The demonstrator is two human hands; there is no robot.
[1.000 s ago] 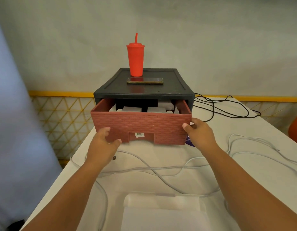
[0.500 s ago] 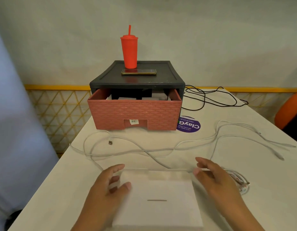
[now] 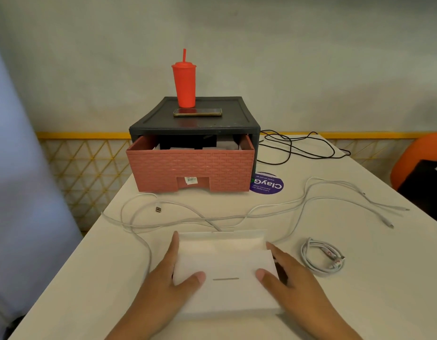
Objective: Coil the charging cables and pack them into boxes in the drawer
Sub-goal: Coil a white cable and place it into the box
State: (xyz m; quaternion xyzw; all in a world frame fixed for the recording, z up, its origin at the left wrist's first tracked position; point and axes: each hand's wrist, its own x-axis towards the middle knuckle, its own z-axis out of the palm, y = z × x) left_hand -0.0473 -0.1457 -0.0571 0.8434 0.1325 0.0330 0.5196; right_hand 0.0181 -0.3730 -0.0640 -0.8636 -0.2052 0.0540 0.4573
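A flat white box (image 3: pixel 225 266) lies on the white table (image 3: pixel 359 290) near its front edge. My left hand (image 3: pixel 167 280) holds its left side, thumb on the lid and index finger along the edge. My right hand (image 3: pixel 292 283) holds the right side the same way. Loose white charging cables (image 3: pixel 261 212) sprawl across the table behind the box. A coiled white cable (image 3: pixel 320 256) lies just right of my right hand. Further back, the brick-patterned pink drawer (image 3: pixel 190 173) stands pulled out of a black cabinet (image 3: pixel 195 126), with white boxes inside it.
A red cup with a straw (image 3: pixel 184 82) and a phone (image 3: pixel 198 112) sit on the cabinet top. A black cable (image 3: pixel 298 148) lies at the back right, a purple sticker (image 3: pixel 269 185) beside the drawer. An orange chair (image 3: pixel 418 155) stands right of the table.
Both hands left the drawer front, came back to the near white box and settled on its two sides with thumbs on the lid. The view dropped toward the table.
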